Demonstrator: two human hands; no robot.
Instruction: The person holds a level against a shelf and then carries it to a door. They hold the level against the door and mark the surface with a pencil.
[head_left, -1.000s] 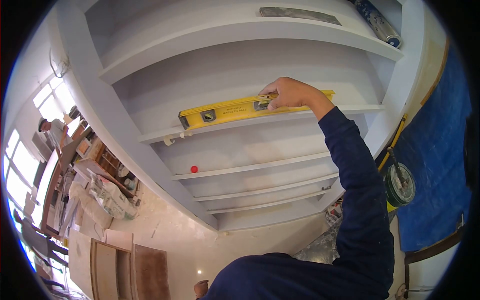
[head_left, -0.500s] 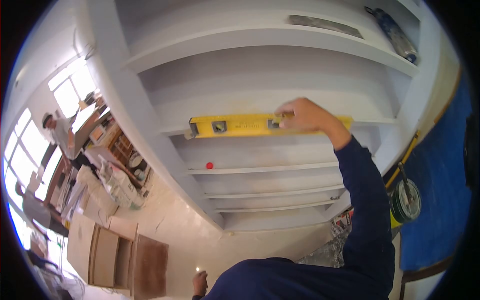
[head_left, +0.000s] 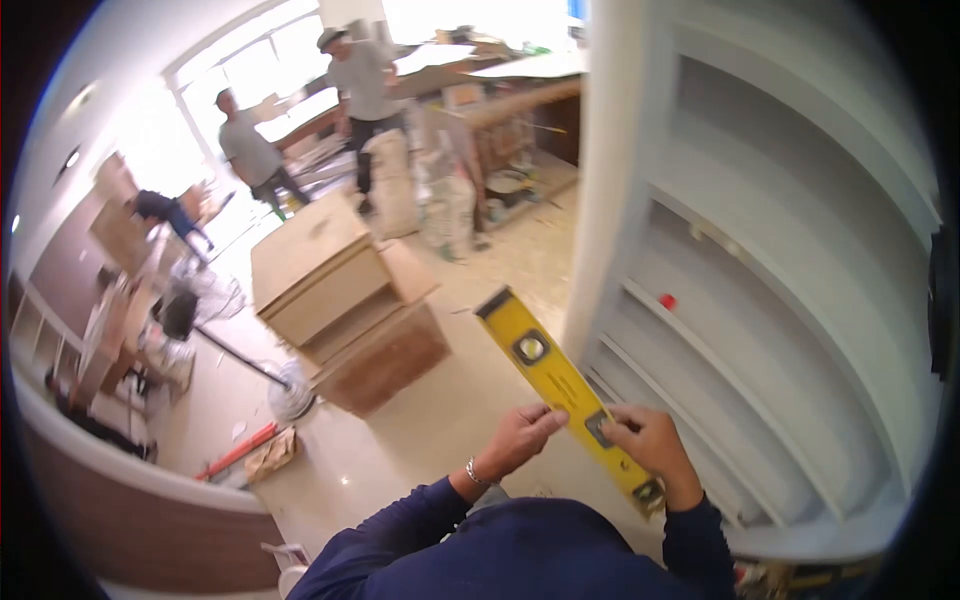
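Observation:
A yellow spirit level (head_left: 555, 378) slants in front of my body, its upper end pointing away to the left. My right hand (head_left: 650, 445) grips it near the middle vial, thumb on the yellow face. From the other side, my left hand (head_left: 520, 440) pinches the level's edge with thumb and fingers; a bracelet circles that wrist. Beside the level on the right stands a white built-in shelf unit (head_left: 625, 200), and a small red round object (head_left: 668, 301) sits on one of its shelves.
A wooden cabinet box (head_left: 318, 262) stands on the floor ahead, a brown panel (head_left: 385, 362) against it. Several people work farther back, among them a person in a cap (head_left: 358, 85). White sacks (head_left: 392, 185) stand near a workbench. A red bar (head_left: 238, 452) lies at the left.
The level has come away from the shelf and now tilts before my body. My left hand has risen to take hold of it too. My view has swung left toward the room.

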